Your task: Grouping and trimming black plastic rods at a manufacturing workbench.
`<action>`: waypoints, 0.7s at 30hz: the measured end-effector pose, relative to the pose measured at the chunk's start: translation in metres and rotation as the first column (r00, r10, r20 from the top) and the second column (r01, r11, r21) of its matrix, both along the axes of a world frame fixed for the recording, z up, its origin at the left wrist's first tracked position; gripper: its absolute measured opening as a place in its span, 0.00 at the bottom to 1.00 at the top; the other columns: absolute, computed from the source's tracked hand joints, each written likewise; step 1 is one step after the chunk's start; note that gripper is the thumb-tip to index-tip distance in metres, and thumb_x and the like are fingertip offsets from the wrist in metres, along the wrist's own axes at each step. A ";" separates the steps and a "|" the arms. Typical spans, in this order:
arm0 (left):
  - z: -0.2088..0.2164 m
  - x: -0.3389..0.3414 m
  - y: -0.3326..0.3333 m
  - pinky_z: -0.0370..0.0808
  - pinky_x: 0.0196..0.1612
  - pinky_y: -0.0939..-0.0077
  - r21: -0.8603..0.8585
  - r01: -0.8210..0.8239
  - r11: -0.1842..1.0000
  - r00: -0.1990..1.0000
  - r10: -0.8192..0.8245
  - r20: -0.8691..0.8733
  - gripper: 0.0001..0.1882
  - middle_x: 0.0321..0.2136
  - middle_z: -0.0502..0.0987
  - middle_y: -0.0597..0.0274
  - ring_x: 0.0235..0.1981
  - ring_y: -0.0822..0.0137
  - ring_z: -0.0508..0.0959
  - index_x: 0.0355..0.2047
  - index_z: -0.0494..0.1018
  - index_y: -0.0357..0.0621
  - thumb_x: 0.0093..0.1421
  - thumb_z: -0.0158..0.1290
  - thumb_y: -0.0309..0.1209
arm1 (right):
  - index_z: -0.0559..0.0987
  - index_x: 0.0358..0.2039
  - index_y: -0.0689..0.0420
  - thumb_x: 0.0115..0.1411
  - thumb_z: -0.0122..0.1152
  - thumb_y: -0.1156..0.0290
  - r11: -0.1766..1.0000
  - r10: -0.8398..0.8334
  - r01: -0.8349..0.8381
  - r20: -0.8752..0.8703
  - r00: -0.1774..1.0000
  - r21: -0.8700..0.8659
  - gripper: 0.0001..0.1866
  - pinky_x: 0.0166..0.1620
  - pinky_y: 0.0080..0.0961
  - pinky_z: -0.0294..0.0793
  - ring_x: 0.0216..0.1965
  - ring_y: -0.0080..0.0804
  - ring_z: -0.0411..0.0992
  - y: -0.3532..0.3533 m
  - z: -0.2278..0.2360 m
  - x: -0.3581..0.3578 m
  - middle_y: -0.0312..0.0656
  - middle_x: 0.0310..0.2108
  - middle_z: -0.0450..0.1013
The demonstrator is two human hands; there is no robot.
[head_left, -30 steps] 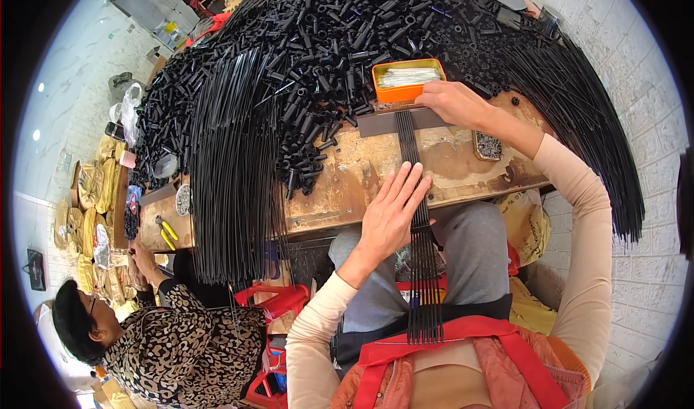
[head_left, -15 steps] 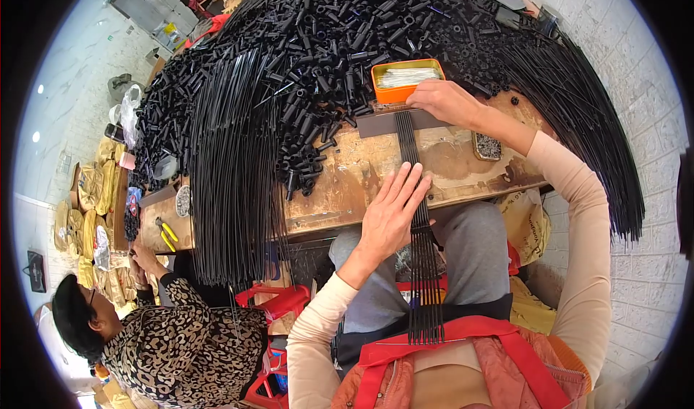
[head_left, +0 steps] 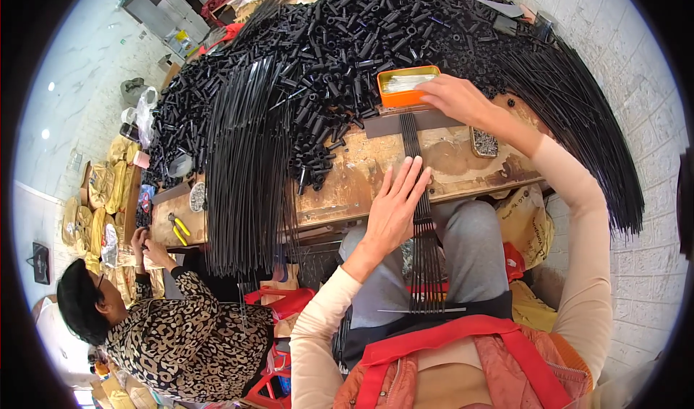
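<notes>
A row of thin black rods (head_left: pixel 428 264) runs from the bench edge down over my lap. Across their lower ends lies a thin pale metal rod (head_left: pixel 390 310). My left hand (head_left: pixel 396 206) rests flat on the row, fingers stretched and spread, holding nothing. My right hand (head_left: pixel 459 101) is at the right front rim of an orange tin (head_left: pixel 405 99) filled with slim white-silver sticks (head_left: pixel 405 83). Its fingers are bent and drawn together at the tin; whatever they hold is too small to make out. A dark flat strip (head_left: pixel 382 125) lies under the rods' upper ends.
Black tubular parts (head_left: pixel 347 33) are heaped across the bench (head_left: pixel 347 185). Bundles of long black rods (head_left: pixel 246 170) hang over its edge left and right. A small box of metal bits (head_left: pixel 484 143) sits near my right forearm. A co-worker (head_left: pixel 181 337) handles something at the left, near yellow-handled pliers (head_left: pixel 179 228).
My right hand has moved from the rods' upper ends to the tin. My left hand still lies on the rods. The view has shifted slightly; the rods' lower ends now appear higher.
</notes>
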State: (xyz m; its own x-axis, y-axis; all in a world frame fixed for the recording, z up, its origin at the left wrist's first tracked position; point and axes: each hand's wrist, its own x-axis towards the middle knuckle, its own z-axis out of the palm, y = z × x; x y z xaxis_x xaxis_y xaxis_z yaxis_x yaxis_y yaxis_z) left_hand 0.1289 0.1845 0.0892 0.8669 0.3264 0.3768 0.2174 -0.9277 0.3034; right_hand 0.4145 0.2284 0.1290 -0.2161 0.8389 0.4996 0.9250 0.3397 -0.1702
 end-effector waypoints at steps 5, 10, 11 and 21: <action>0.031 -0.038 0.031 0.47 0.69 0.50 -0.050 -0.121 0.991 0.950 0.101 -0.297 0.52 0.68 0.47 0.47 0.70 0.44 0.43 0.68 0.49 0.49 0.45 0.66 0.33 | 0.67 0.61 0.56 0.51 0.69 0.63 0.702 0.209 -0.549 -0.605 0.768 -0.454 0.37 0.61 0.34 0.63 0.58 0.34 0.66 -0.123 0.058 -0.057 0.43 0.58 0.68; -0.023 0.054 0.092 0.50 0.68 0.55 0.015 0.228 0.974 0.970 -0.228 0.089 0.29 0.62 0.62 0.45 0.68 0.49 0.53 0.59 0.63 0.40 0.58 0.57 0.30 | 0.71 0.58 0.56 0.60 0.61 0.64 0.712 0.049 -0.538 -0.732 0.679 -0.451 0.25 0.58 0.32 0.67 0.56 0.33 0.70 -0.157 -0.026 -0.128 0.43 0.54 0.72; -0.028 0.059 0.092 0.53 0.67 0.57 -0.028 0.232 0.972 0.961 -0.224 0.164 0.24 0.59 0.65 0.44 0.66 0.49 0.57 0.56 0.65 0.38 0.61 0.54 0.32 | 0.75 0.54 0.57 0.62 0.58 0.66 0.733 -0.022 -0.500 -0.751 0.660 -0.461 0.20 0.56 0.31 0.70 0.52 0.32 0.73 -0.159 -0.039 -0.128 0.42 0.50 0.75; 0.072 0.012 -0.021 0.71 0.44 0.71 -0.905 0.417 0.081 0.904 -0.135 0.405 0.30 0.34 0.78 0.59 0.38 0.69 0.74 0.45 0.71 0.37 0.70 0.33 0.53 | 0.74 0.31 0.59 0.67 0.51 0.59 0.921 0.361 -0.368 -0.642 0.676 0.130 0.16 0.31 0.18 0.70 0.26 0.17 0.69 -0.122 0.203 -0.111 0.33 0.24 0.71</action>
